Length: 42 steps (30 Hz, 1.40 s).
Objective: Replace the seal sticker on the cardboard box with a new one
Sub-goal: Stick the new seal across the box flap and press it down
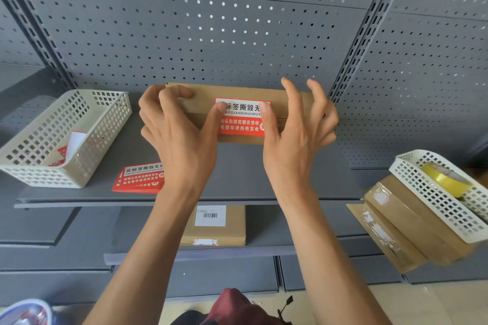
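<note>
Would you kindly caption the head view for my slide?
Both thumbs press a red seal sticker onto a cardboard box on the shelf.

Two bare forearms, no sleeves, watch, rings or gloves. Left hand (179,137) and right hand (295,134) bare, with short, unpainted nails on the fingers (169,97). Below the forearms, at the bottom edge: dark red garment (232,306), creased, over a black patch; thin black cord just right of it.
</note>
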Tool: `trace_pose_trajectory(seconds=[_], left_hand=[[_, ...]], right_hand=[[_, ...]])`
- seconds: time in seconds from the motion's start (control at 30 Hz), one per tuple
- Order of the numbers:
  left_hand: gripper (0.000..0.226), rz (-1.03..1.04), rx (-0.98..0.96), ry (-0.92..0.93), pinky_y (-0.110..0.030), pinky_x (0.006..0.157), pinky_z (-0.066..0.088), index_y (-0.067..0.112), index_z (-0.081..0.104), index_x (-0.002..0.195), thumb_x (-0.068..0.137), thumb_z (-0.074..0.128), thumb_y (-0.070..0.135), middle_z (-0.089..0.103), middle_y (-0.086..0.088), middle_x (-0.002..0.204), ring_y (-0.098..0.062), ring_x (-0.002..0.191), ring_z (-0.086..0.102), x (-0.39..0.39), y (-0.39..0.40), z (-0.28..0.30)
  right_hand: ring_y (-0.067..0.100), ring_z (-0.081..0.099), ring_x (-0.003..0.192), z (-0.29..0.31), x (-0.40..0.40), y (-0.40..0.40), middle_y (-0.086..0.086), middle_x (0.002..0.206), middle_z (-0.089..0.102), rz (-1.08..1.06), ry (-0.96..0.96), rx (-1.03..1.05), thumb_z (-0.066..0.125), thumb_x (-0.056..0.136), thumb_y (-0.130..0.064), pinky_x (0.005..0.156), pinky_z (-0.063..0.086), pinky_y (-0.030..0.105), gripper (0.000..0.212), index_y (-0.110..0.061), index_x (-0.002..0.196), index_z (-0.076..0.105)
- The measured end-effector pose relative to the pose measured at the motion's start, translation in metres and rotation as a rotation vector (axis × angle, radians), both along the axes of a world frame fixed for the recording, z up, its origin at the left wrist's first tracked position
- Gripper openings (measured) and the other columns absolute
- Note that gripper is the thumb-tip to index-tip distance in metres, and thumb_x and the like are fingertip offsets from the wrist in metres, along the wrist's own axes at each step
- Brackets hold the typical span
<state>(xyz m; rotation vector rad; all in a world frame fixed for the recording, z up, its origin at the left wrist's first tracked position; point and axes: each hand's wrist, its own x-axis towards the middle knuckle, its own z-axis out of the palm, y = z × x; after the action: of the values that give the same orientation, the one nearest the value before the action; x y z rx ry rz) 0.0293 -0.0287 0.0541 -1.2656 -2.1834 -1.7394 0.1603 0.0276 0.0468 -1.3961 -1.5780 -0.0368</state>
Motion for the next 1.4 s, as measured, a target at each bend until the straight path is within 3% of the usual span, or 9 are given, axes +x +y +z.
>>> trace_pose_trajectory(seconds=[0.3,0.5,1.0,1.17,1.4], left_hand=[[0.037,-0.039,0.031,0.018,-0.028,0.099,0.021,0.018,0.056,0.119,0.093,0.068,0.041,0.041,-0.004,0.14,-0.024,0.134,0.043,-0.005,-0.006,-0.004],[0.054,-0.038,0.01,0.014,-0.031,0.1,0.024,0.021,0.055,0.121,0.082,0.075,0.054,0.041,-0.004,0.142,-0.022,0.136,0.041,-0.003,-0.007,-0.002],[0.04,-0.106,0.062,0.023,-0.032,0.108,0.024,0.023,0.058,0.121,0.088,0.071,0.043,0.04,-0.003,0.146,-0.019,0.142,0.037,-0.014,-0.011,-0.009],[0.061,-0.1,0.021,0.042,-0.027,0.107,0.023,0.024,0.057,0.124,0.077,0.08,0.055,0.038,-0.005,0.149,-0.019,0.144,0.036,-0.01,-0.012,-0.007],[0.064,-0.098,0.012,0.058,-0.029,0.109,0.024,0.023,0.057,0.125,0.074,0.084,0.05,0.038,-0.006,0.15,-0.023,0.144,0.036,-0.011,-0.012,-0.009]], right_hand=[[0.032,0.034,0.137,-0.001,0.005,-0.002,0.0,0.157,0.039,0.013,0.01,-0.007,0.046,0.105,-0.039,0.098,0.034,0.049,0.032,-0.036,0.134,0.06],[0.033,0.033,0.14,0.002,0.002,-0.006,0.003,0.159,0.037,0.032,-0.06,-0.012,0.052,0.094,-0.065,0.096,0.029,0.043,0.055,-0.032,0.138,0.057],[0.033,0.034,0.14,-0.002,0.009,-0.005,-0.001,0.16,0.037,0.07,-0.026,0.001,0.048,0.105,-0.04,0.099,0.031,0.049,0.034,-0.036,0.137,0.059],[0.036,0.027,0.146,0.001,0.007,-0.009,0.002,0.162,0.032,0.115,-0.073,-0.034,0.055,0.091,-0.067,0.103,0.028,0.05,0.061,-0.035,0.143,0.053],[0.036,0.026,0.147,0.001,0.015,-0.006,0.002,0.163,0.03,0.172,-0.071,-0.035,0.061,0.092,-0.059,0.102,0.029,0.054,0.056,-0.037,0.143,0.053]])
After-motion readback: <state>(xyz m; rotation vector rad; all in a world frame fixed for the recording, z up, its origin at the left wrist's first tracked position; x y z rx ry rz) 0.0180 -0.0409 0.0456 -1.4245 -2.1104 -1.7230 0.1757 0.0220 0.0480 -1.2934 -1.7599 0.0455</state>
